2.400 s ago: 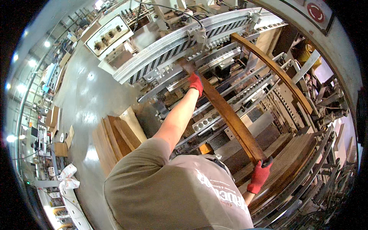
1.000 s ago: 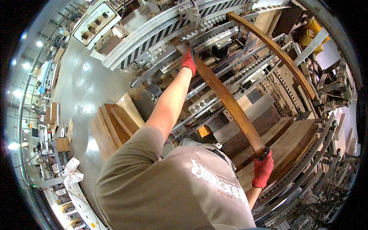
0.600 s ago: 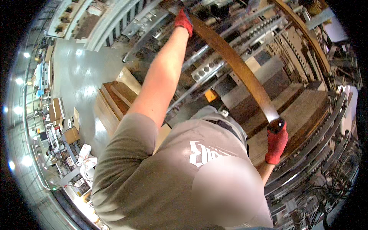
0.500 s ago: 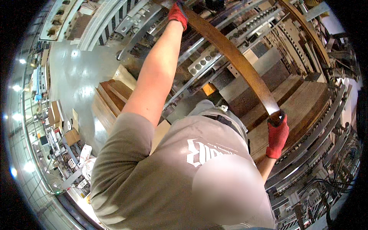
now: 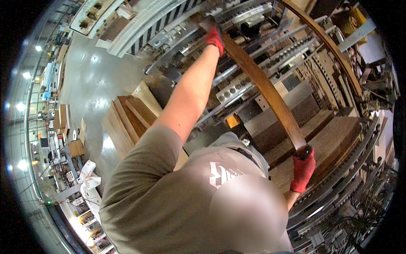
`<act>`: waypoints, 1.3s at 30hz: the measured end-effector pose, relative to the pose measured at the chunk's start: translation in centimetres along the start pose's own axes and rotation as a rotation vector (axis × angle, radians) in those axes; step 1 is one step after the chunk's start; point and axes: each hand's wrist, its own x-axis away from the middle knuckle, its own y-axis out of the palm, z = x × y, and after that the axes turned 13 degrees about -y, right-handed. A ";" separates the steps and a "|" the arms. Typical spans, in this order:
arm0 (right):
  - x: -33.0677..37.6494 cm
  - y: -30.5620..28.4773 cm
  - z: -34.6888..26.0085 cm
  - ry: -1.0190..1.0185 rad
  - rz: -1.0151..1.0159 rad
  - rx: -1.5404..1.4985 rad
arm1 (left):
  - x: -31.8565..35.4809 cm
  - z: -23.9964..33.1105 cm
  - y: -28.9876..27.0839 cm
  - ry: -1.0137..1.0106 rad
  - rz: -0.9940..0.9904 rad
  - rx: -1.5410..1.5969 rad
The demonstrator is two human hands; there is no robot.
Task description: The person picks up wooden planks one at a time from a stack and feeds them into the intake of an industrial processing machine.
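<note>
Both my hands wear red gloves and hold one long, dark brown wooden strip (image 5: 264,86) by its ends. My left hand (image 5: 215,38) grips the far end at the top, with the bare arm stretched out over the metal machine frame (image 5: 237,91). My right hand (image 5: 303,169) grips the near end at the lower right, close to my body. The strip runs diagonally above the machine's rails and perforated bars. My grey-green shirt fills the lower middle of the view.
A second long wooden strip (image 5: 334,51) lies across the machine at the upper right. Brown wooden panels (image 5: 334,137) sit on the machine bed near my right hand. A stack of boards (image 5: 127,118) stands on the glossy grey floor (image 5: 91,80) at left. Benches with clutter (image 5: 80,173) line the far left.
Both hands have kept hold of the strip. The view swung and tilted, and the strip with my left hand shifted toward the top, then slightly back to the right.
</note>
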 end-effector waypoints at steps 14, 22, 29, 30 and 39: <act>-0.2 0.0 -0.6 -0.061 0.034 0.046 | -1.2 -0.7 -0.9 0.092 -0.093 -0.157; -0.2 0.5 -1.6 0.063 0.042 0.107 | -0.2 -0.5 -0.5 0.076 -0.088 -0.109; -0.4 0.3 -2.1 0.071 0.054 0.097 | -1.8 -0.9 -0.2 0.123 0.027 0.004; -0.6 0.0 -2.1 0.036 0.045 0.078 | -3.9 -0.6 -1.4 0.134 0.066 -0.008; -1.6 2.1 0.6 0.443 0.140 -0.657 | 0.1 -2.1 0.6 0.209 -0.005 -0.109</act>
